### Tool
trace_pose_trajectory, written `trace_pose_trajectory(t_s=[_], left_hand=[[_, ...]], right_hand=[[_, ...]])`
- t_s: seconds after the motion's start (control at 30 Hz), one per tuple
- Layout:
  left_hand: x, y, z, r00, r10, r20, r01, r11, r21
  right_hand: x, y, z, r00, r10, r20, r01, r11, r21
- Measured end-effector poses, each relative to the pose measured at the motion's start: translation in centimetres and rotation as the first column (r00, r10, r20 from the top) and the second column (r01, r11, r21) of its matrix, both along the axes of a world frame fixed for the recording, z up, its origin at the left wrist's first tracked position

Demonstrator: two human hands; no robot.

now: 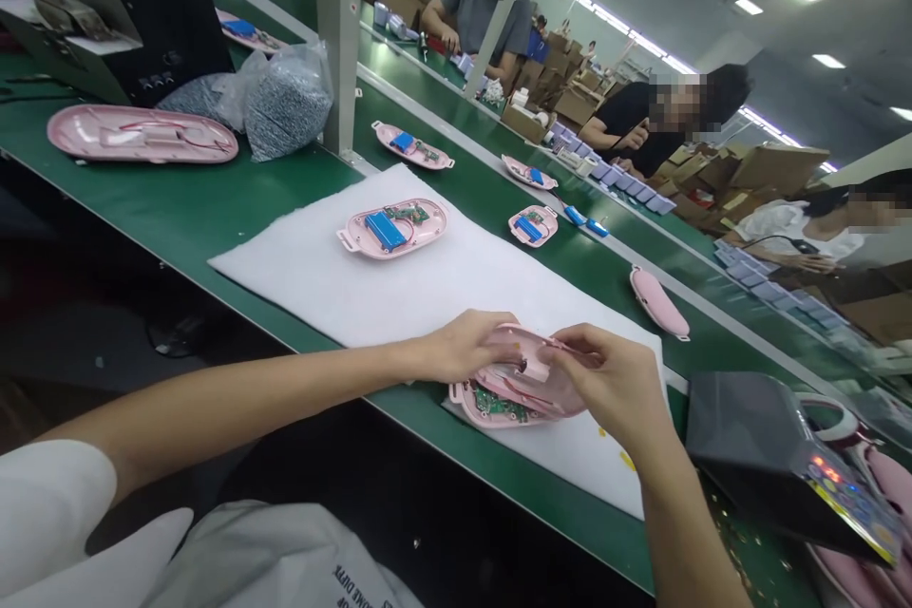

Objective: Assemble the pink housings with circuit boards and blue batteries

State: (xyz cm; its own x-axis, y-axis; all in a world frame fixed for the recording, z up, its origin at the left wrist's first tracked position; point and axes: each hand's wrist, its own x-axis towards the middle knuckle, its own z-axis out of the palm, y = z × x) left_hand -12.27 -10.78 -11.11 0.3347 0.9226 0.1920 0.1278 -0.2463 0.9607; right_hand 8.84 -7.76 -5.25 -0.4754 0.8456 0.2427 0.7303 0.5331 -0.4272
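Both my hands are on a pink plastic shell half (523, 388), which is tilted up so its inner side with red wires shows. My left hand (463, 347) grips its left end, fingers reaching inside. On the right, my right hand (605, 370) pinches the upper rim between thumb and fingers. Under it lies another pink half with a green circuit board (495, 406), partly covered by the raised one. Farther back on the white foam sheet (299, 256) sits an open pink half (427, 233) holding a blue battery pack (386, 230) and a small board.
Several pink halves with blue batteries (533, 226) lie on the green bench beyond the sheet. A closed pink case (659, 301) rests farther right. A dark machine with a lit display (755, 456) stands at right. Bags of small parts (289, 104) and a metal post (340, 38) are at left. Co-workers sit opposite.
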Motion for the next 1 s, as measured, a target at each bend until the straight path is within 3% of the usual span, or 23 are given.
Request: trace_pose_trajectory(t_s=[0.07,0.13,0.17,0.2,0.27,0.33,0.37,0.43,0.5,0.53,0.63,0.73,0.8,0.9,0.93,1.0], left_hand=[[-0.6,-0.4,0.1,0.996,-0.053,-0.067,0.06,0.993,0.106],[-1.8,-1.1,0.5,0.97,-0.155,-0.187,0.193,0.959,0.209],[-2.6,-1.4,0.9,0.939,-0.206,-0.275,0.275,0.931,0.24],[-3.3,-1.5,1.5,0.891,-0.251,-0.379,0.357,0.902,0.241],[-4.7,-1.0,3.1,0.759,-0.334,-0.559,0.485,0.862,0.145],[-5.3,1.3,5.0,0.697,-0.354,-0.624,0.501,0.863,0.07],[-5.1,3.3,5.9,0.706,-0.315,-0.635,0.462,0.884,0.076],[-3.8,8.7,7.5,0.746,-0.123,-0.655,0.286,0.947,0.148],[-1.7,15.4,8.3,0.703,0.082,-0.706,0.049,0.985,0.163],[-0.4,18.8,8.3,0.681,0.141,-0.719,-0.032,0.986,0.163],[3.1,27.7,7.3,0.632,0.228,-0.741,-0.202,0.971,0.126],[4.7,32.8,6.5,0.657,0.205,-0.725,-0.219,0.973,0.077],[3.7,33.8,7.1,0.697,0.205,-0.688,-0.188,0.977,0.1],[-0.1,31.4,9.6,0.725,0.253,-0.641,-0.161,0.967,0.198],[-1.3,29.8,10.3,0.731,0.267,-0.628,-0.155,0.961,0.228],[-2.6,25.9,11.0,0.821,0.321,-0.472,-0.187,0.932,0.309]], right_hand=[[0.0,-1.2,-0.4,0.992,0.116,0.056,-0.127,0.952,0.277],[0.2,-2.7,-1.0,0.969,0.197,0.149,-0.247,0.798,0.55],[0.2,-3.3,-1.5,0.955,0.225,0.193,-0.296,0.742,0.602],[0.3,-3.7,-2.1,0.943,0.244,0.225,-0.331,0.737,0.589],[0.1,-4.0,-3.1,0.93,0.248,0.269,-0.344,0.844,0.411],[-0.3,-3.5,-3.7,0.911,0.248,0.329,-0.308,0.94,0.144],[-0.6,-3.1,-3.7,0.894,0.262,0.362,-0.289,0.957,0.021],[-1.2,-2.5,-3.2,0.856,0.338,0.39,-0.285,0.94,-0.19],[-1.3,-2.1,-2.3,0.855,0.371,0.364,-0.252,0.908,-0.334],[-1.1,-1.7,-1.8,0.881,0.328,0.34,-0.198,0.91,-0.366],[0.9,2.0,-0.8,0.959,-0.003,0.284,0.099,0.941,-0.324],[3.6,10.6,-0.5,0.856,-0.402,0.325,0.457,0.882,-0.114],[4.7,17.7,-0.5,0.76,-0.525,0.384,0.574,0.819,-0.017],[4.3,25.2,0.0,0.752,-0.553,0.359,0.598,0.802,-0.017],[3.8,25.9,0.4,0.766,-0.554,0.325,0.594,0.804,-0.029],[3.3,23.9,1.3,0.779,-0.569,0.261,0.6,0.799,-0.048]])
